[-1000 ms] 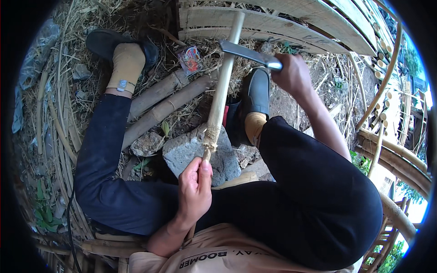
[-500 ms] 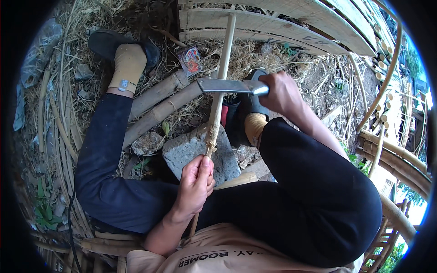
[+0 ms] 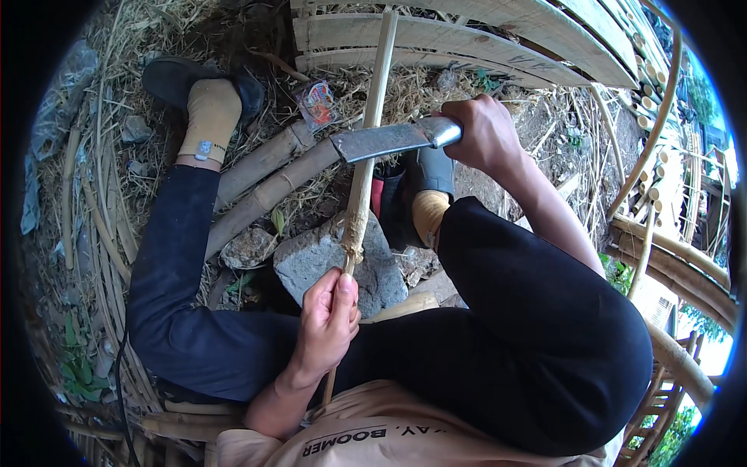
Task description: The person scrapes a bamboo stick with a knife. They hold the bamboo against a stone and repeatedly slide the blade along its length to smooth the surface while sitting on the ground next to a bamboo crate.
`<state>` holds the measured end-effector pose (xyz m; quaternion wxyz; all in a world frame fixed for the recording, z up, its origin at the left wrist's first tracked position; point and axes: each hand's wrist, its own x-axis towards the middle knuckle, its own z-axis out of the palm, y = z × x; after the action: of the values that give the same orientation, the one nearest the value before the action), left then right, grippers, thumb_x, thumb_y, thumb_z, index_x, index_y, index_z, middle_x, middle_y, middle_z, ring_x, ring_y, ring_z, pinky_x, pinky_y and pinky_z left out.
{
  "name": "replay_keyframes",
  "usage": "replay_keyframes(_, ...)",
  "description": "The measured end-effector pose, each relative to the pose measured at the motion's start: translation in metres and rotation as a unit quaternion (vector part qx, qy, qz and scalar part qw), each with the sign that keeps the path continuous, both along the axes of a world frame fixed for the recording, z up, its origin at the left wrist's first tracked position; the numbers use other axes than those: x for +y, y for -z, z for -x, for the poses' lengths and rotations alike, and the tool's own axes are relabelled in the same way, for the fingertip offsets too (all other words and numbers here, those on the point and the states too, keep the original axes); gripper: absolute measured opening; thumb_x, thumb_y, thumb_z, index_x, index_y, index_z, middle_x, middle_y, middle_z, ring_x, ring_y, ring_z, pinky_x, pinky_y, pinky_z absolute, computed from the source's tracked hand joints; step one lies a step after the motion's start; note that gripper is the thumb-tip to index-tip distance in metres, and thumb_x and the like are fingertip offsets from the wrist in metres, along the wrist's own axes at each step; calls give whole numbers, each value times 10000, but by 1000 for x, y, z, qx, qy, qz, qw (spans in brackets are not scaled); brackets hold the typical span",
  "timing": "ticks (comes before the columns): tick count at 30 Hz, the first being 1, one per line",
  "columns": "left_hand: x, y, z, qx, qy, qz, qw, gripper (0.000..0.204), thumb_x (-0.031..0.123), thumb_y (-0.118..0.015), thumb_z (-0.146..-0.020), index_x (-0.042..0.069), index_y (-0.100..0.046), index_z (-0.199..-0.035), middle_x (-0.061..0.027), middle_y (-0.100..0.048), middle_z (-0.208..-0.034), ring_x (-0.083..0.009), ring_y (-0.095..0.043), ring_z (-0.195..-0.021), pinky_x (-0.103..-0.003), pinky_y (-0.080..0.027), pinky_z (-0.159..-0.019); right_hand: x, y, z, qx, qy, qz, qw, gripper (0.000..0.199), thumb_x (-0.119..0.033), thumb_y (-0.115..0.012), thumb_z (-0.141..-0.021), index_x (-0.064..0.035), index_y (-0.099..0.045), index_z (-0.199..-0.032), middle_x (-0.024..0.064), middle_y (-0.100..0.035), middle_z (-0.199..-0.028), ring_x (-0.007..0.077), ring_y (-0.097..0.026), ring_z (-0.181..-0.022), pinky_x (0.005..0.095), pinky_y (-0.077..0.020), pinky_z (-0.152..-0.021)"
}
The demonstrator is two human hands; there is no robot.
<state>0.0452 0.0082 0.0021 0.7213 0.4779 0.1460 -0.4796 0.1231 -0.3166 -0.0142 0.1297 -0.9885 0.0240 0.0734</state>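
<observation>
My left hand [image 3: 327, 317] is closed around the lower part of a pale bamboo stick [image 3: 364, 183], thumb on top, just below a rough knot. The stick slants up and away from my lap, its far end near the wooden slats. In my right hand [image 3: 486, 136] is the handle of a machete [image 3: 381, 142], gripped in a fist. Its broad, square-ended grey blade lies across the stick, well above my left hand. A grey stone block [image 3: 311, 261] sits beneath the stick between my legs.
Two thick bamboo poles [image 3: 268, 191] lie on the straw-littered ground at left, with a small plastic wrapper [image 3: 317, 105] beside them. Wooden slats [image 3: 436, 39] stand at the far side. Cut bamboo [image 3: 650, 179] is stacked at right. My shoes rest on both sides.
The machete blade has tilted, showing more of its flat side, and my right hand has come slightly lower along the stick. My left hand keeps its grip.
</observation>
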Motion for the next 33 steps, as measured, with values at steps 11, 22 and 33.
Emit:
replay_keyframes(11, 6, 0, 5, 30, 17, 21, 999, 305, 239, -470, -1101, 83, -465, -840, 78, -354, -619, 5, -308, -472, -202, -225, -420, -28, -16, -2, -37, 49, 22, 998, 123, -133, -658, -733, -32, -699, -790, 221, -651, -689, 408, -668, -681, 478, -543, -687)
replay_keyframes(22, 7, 2, 9, -126, 49, -95, 986, 298, 215, -473, -1094, 52, -481, -845, 55, -403, -633, -11, -348, -526, -224, -284, -468, 21, -18, 14, 51, 9, -5, 999, 194, -176, -697, -689, -109, -764, -858, 177, -701, -734, 382, -697, -708, 467, -568, -712)
replay_keyframes(33, 5, 2, 17, -110, 56, -81, 989, 299, 224, -466, -1096, 54, -481, -850, 55, -393, -625, -6, -338, -509, -223, -263, -452, -17, 3, 2, -40, 55, 40, 997, 196, -149, -705, -697, -81, -762, -871, 184, -691, -721, 375, -693, -695, 457, -563, -692)
